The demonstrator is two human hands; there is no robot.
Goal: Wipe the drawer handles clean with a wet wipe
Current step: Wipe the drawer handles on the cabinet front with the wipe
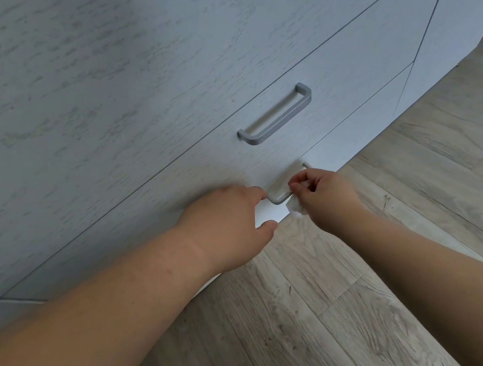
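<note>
Lower handle (277,199): a grey metal bar on the bottom drawer front, just above the floor (372,288). Its long axis runs diagonally in the head view, from lower left to upper right, parallel to the drawer seams. Only the near corner and a glint of the far post show; the rest is covered.

Wipe (282,183): white, soft, crumpled, lying along the bar's middle stretch with a loose tail hanging below the right hand (327,197). That hand pinches the wipe between thumb and curled fingers, right at the bar — it is the working hand.

Left hand (230,220): fingers fairly straight, forefinger tip touching the bar's near end, thumb apart below. It grips nothing; judged to be steadying.

Key relation: the uncleaned run lies along the bar's axis, so the stroke should likely slide along it — not across.

Upper handle (275,116): same shape, squared corners, matte grey, bare, well apart from both hands. Drawer fronts (125,79) are pale, wood-grain textured.
</note>
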